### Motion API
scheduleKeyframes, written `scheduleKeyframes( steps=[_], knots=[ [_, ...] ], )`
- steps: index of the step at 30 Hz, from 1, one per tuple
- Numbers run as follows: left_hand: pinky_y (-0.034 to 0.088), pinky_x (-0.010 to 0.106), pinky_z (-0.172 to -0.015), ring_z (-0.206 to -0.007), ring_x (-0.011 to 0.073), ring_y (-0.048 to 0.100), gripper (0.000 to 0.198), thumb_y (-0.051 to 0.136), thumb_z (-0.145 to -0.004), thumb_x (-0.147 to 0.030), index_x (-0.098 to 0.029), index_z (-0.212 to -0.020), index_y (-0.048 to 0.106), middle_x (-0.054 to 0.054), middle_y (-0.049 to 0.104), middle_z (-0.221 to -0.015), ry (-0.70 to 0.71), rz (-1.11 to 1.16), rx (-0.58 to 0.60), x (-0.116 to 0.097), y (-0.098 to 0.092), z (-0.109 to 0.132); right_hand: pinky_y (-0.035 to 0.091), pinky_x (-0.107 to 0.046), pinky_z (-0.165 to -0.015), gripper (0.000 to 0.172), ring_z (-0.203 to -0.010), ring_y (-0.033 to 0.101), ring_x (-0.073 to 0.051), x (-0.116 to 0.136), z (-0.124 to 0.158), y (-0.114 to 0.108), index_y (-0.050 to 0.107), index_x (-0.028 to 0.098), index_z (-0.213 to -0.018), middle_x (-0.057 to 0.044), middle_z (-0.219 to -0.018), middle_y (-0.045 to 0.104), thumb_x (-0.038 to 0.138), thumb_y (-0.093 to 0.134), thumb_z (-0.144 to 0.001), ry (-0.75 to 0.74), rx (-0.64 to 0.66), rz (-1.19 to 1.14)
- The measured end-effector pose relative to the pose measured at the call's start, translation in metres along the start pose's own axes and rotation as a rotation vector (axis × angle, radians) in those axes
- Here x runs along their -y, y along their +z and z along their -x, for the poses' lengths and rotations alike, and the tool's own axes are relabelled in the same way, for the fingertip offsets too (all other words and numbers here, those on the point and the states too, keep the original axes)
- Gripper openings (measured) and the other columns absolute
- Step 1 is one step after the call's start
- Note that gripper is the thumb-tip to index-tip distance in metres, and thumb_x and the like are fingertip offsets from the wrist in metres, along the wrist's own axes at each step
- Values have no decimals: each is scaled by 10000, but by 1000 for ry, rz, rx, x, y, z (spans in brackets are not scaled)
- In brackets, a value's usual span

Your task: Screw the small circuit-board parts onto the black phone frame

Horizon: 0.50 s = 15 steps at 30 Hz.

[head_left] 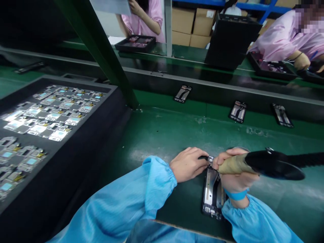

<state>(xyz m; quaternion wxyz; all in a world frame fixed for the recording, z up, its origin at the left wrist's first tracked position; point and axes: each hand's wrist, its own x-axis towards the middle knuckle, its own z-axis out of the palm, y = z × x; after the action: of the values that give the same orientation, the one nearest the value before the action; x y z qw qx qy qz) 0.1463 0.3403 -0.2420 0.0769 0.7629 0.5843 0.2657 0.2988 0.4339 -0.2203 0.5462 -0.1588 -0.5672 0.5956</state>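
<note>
Both hands closed: right hand grips screwdriver.

— Can you read any text, label or number from where you stand?

— No, you can't. The cardboard boxes on the far shelf carry a pale label, but you see it only as a blank patch; whatever is printed there is too small to make out.

— And the small parts in the black tray on your left?

— You get glare off their shiny faces and nothing legible. The phone frame under your hands and the three frames lying on the belt show no brand or marking you can read either.
</note>
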Motion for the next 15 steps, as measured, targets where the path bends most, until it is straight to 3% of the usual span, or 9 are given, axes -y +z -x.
scheduleKeyframes(
  steps=[4, 6, 8, 11, 13, 15],
  knots=[
    [514, 397, -1012, -1110, 245, 692, 303, 670, -1076, -481, -195, -1014, 750, 83, 751, -1172, 245, 22, 4, -33, 15, 13, 442, -324, -388, 642, -385, 513, -197, 11, -22, -12, 653, 279, -1044, 30, -585, 591, 891, 519, -906, -29, -105, 21],
    [514, 408, -1031, -1102, 251, 691, 410, 723, -1018, -597, -199, -1117, 729, 84, 739, -1209, 351, 21, 91, -49, 21, 21, 433, -323, -383, 690, -375, 489, -190, 17, -36, -26, 634, 262, -1003, 33, -564, 565, 924, 471, -897, -111, -232, 72],
    [517, 427, -1058, -1147, 279, 685, 539, 737, -987, -647, -182, -1254, 686, 111, 725, -1280, 279, -33, 149, -54, 23, 22, 416, -319, -371, 707, -372, 476, -185, 20, -47, -41, 625, 245, -965, 30, -554, 547, 932, 481, -884, -155, -352, 137],
    [461, 480, -1196, -1305, 312, 656, 488, 708, -1038, -535, -178, -1366, 646, 134, 711, -1397, 96, -134, 125, -29, 18, 0, 401, -308, -359, 671, -370, 491, -181, 16, -52, -54, 626, 220, -974, 20, -567, 552, 873, 477, -940, -143, -406, 175],
    [375, 521, -1297, -1430, 304, 603, 387, 638, -1095, -393, -202, -1431, 635, 117, 679, -1500, 4, -180, 70, 2, 16, -32, 423, -304, -368, 652, -376, 512, -177, 10, -50, -56, 623, 201, -1010, 14, -583, 569, 832, 464, -978, -139, -379, 180],
    [368, 507, -1320, -1508, 281, 555, 357, 581, -1117, -299, -237, -1464, 642, 86, 640, -1576, -117, -200, 31, 36, 16, -70, 449, -302, -381, 646, -390, 536, -175, 5, -48, -55, 618, 184, -1038, 10, -599, 584, 813, 478, -991, -141, -361, 189]
  ],
)
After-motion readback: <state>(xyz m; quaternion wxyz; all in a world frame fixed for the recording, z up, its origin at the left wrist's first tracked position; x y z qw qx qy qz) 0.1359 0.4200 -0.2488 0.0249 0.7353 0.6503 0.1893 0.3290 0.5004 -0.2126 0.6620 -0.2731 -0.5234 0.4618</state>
